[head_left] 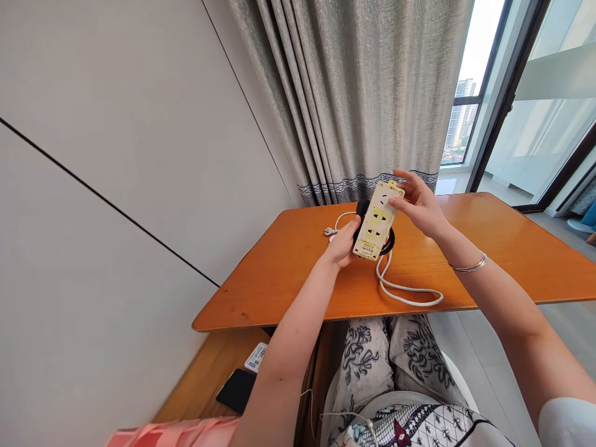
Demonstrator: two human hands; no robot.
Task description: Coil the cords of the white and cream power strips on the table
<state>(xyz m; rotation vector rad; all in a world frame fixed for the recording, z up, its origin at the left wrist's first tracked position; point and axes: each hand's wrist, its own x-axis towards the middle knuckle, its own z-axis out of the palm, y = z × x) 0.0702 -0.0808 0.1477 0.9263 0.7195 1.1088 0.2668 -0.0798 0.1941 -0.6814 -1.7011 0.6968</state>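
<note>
A white power strip with yellowed patches is held tilted above the table, its sockets facing me. My left hand grips its lower left edge, thumb on the side and the other fingers hidden behind. The thumb of my right hand presses on the top right of the strip, with the fingers curved around its upper end. Behind the strip a black cord shows in part. A white cable loops over the table below it, and a white plug lies to the left.
The orange-brown wooden table meets a pale wall on the left and a grey curtain at the back. Below its left side, a black phone and a white card-like item lie on a wooden surface.
</note>
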